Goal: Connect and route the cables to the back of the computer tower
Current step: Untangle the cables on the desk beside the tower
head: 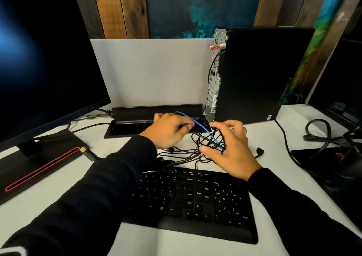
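Both hands sit at frame centre, over a tangle of black cables (197, 149) on the white desk (274, 142), just above the keyboard (194, 199).

Left hand (168, 130): fingers curled, gripping a black connector (199, 127) where the blue cable (203, 128) passes. The blue cable arcs from behind the left knuckles down and right to the right hand.

Right hand (231, 147): fingers spread and half bent, thumb pointing left at the pile. The lower end of the blue cable runs in under the fingers near the palm. Cannot tell whether it is pinched or only touched; black loops lie under the same fingers.

Computer tower (254, 75): upright, upper right of centre, rear panel (214, 69) facing left toward the grey divider (152, 69). One thin black lead already hangs down the rear panel. The hands are just below and left of the tower's base, not touching it.

An open cable hatch (156, 112) sits in the desk behind the left hand. A loose black plug (260, 151) lies on the desk right of the right hand. A dark monitor (45, 63) fills the upper left, its stand (39, 163) with a red stripe at lower left. A second monitor stand with coiled cables is at the right edge.
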The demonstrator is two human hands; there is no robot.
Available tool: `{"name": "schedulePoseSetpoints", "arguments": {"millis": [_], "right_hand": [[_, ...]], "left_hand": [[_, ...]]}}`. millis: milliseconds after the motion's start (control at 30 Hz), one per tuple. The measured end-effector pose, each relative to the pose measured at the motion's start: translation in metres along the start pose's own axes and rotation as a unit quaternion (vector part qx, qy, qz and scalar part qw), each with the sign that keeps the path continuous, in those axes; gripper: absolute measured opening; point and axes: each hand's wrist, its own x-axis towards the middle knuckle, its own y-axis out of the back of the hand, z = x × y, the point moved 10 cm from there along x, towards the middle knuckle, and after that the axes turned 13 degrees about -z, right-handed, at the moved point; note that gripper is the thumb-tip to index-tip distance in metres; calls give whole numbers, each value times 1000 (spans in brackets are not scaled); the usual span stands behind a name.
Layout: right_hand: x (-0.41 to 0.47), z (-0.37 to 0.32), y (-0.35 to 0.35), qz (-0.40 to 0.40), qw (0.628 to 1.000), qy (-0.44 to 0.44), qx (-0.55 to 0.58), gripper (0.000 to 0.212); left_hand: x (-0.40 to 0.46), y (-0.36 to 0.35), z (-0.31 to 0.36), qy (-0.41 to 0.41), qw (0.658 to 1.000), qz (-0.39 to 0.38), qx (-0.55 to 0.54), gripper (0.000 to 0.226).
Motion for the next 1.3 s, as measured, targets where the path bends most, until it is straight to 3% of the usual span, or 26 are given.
{"name": "schedulePoseSetpoints", "arguments": {"millis": [67,133,233,333,500,667,767,833,933,1033,1133,1300], "right_hand": [[1,-9,-7,-16,998,16,-64,66],[3,-13,-2,3,997,20,-79,45],[5,-1,14,30,997,-18,-68,13],[6,20,10,-25,998,-52,-19,19],[-4,34,18,-33,996,-83,32,17],[-4,35,13,-44,995,-84,37,17],[-3,40,12,-41,994,-73,68,23],[0,39,11,-44,994,-55,88,25],[5,30,6,-69,995,-27,70,26],[5,31,4,-74,995,-16,67,24],[2,45,7,-65,996,-17,62,24],[3,63,6,-69,996,-39,35,20]], "left_hand": [[5,-9,22,-48,997,-55,-26,19],[6,-13,31,-77,994,-65,-37,22],[5,-9,17,-50,997,-41,-39,27],[-5,9,-18,14,998,19,-58,45],[-22,28,-64,78,984,96,-128,46],[-32,27,-66,100,979,105,-142,52],[-33,28,-58,124,987,85,-64,62],[-28,23,-39,96,994,43,-5,51],[-16,1,23,-22,998,-16,51,44],[-8,-14,60,-103,993,-29,48,30],[-1,-3,41,-77,997,12,13,27],[-20,41,-8,31,976,156,-146,55]]}}
